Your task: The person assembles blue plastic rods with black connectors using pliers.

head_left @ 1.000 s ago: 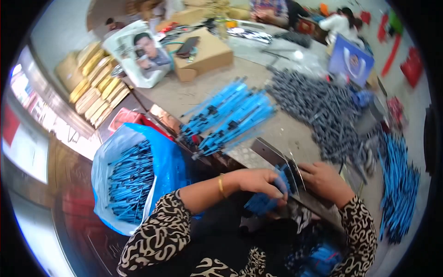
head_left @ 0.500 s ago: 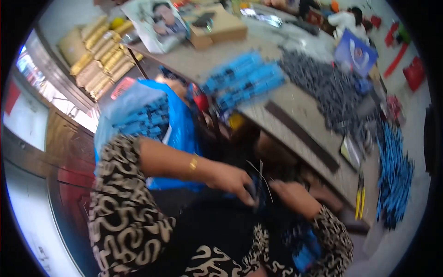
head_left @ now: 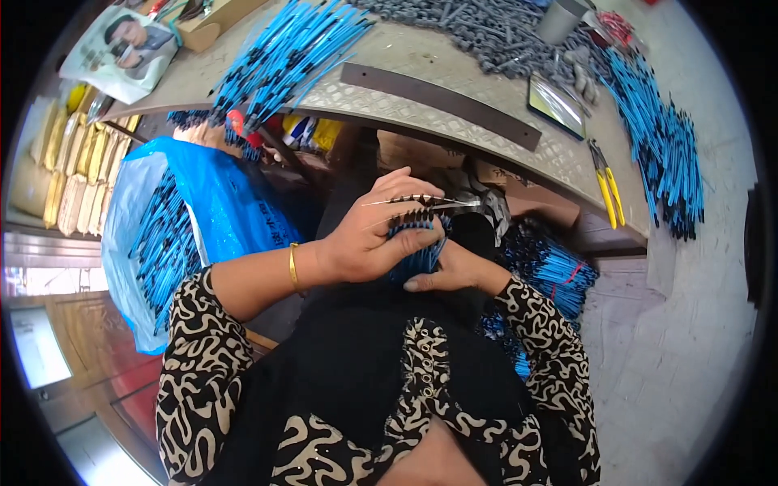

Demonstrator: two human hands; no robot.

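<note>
Close in front of my body, both hands meet on a small bundle of thin blue rods with black ends. My left hand is closed around its upper part, thumb across the front, black ends showing above the thumb. My right hand wraps the bundle lower down on its right side, its thumb pointing left. A thin pale strand sticks out over my left fingers. Shiny narrow metal shows just beyond the bundle; what it belongs to I cannot make out.
A blue plastic bag of similar rods stands at my left. The worktable carries loose blue rods, a dark metal bar, yellow-handled pliers and grey parts. Banded rod bundles lie below its right edge.
My view has swung, so the table now sits higher and farther left. My hands have come together around the bundle; earlier they were apart, with thin strands between them.
</note>
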